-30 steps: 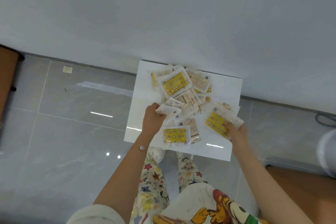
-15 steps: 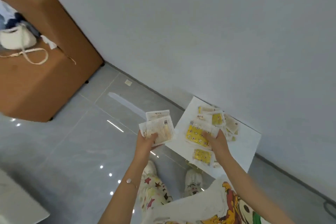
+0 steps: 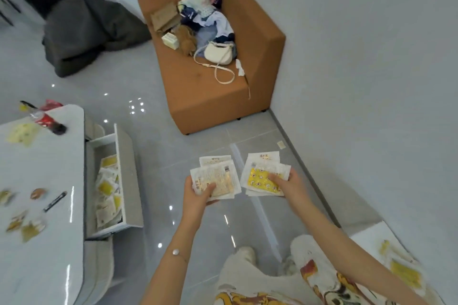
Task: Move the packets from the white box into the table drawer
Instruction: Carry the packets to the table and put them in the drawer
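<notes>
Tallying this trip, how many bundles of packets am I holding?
2: a pale bundle in the left hand, a yellow-topped bundle in the right hand. Packets underneath may be hidden.

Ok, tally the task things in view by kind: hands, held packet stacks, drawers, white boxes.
Hands: 2 (left hand, right hand)
Packet stacks: 2 (left stack, right stack)
Drawer: 1
White box: 1
Total: 6

At lower right we see the white box [image 3: 369,236] only partly: the right forearm [image 3: 347,238] crosses it, and its packets [image 3: 405,275] smear into yellow blurs. At left the table [image 3: 57,161] runs off frame, its small items [image 3: 27,228] too blurred to name.
</notes>
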